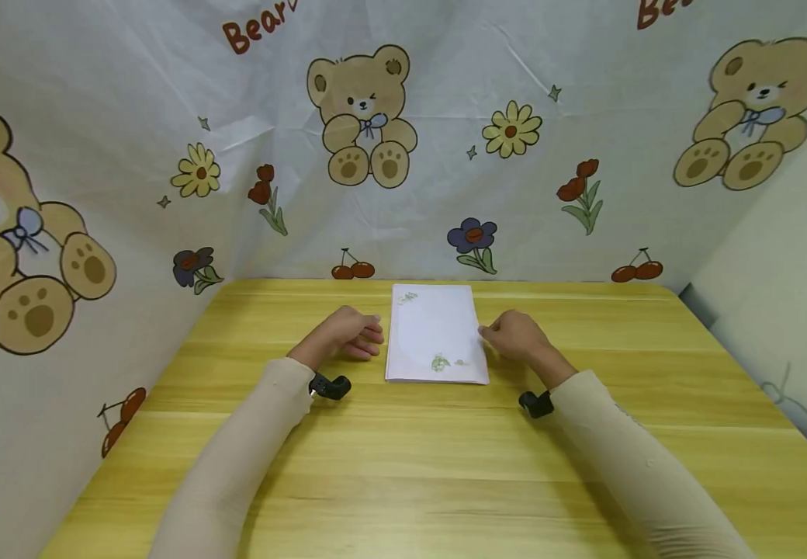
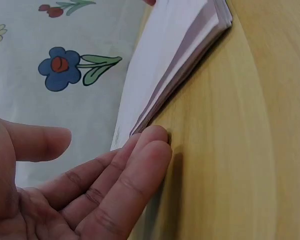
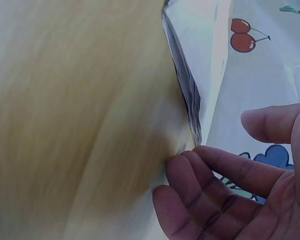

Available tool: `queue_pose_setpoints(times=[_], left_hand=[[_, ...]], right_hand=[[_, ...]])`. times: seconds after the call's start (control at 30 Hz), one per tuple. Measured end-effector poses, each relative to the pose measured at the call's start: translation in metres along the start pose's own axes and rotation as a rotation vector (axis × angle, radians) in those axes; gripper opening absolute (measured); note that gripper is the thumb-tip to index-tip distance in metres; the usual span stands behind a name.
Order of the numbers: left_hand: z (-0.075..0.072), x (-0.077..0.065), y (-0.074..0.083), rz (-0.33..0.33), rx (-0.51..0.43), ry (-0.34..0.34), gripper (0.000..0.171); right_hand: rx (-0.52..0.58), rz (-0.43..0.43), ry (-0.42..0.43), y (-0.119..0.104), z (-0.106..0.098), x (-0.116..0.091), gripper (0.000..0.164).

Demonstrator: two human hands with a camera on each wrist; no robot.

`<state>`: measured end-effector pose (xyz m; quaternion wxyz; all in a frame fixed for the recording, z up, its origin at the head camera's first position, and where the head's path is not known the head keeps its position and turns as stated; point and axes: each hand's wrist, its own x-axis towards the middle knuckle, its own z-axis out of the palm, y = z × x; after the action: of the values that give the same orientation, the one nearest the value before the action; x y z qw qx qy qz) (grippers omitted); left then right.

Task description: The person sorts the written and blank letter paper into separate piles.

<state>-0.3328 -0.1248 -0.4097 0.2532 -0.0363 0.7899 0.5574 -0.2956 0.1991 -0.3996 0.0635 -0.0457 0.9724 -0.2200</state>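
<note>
Head view — fingers [image 1: 364, 348] flank paper stack [image 1: 434, 330].

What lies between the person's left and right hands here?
Between the left hand and the right hand lies a stack of paper on the table; the head view shows this.

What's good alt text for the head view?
A flat stack of white paper sheets with small green printed drawings lies on a yellow wood-grain table, a person's bare left hand near its left edge and right hand at its right edge. Behind hangs a pale cloth printed with brown bears and flowers.
</note>
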Motion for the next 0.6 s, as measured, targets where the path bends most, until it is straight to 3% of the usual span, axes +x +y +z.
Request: queue_pose_setpoints(times=[0.33, 0.6], left_hand=[[0.0077, 0.0066, -0.0004, -0.009, -0.028, -0.038, 0.038], [0.0071, 0.0081, 0.0002, -0.008, -0.019, -0.035, 0.037]], right_hand=[[-0.007, 0.0, 0.001, -0.0063, 0.0075, 0.0048, 0.046], [-0.002, 0.029, 0.053, -0.0077, 0.0096, 0.0082, 0.052]])
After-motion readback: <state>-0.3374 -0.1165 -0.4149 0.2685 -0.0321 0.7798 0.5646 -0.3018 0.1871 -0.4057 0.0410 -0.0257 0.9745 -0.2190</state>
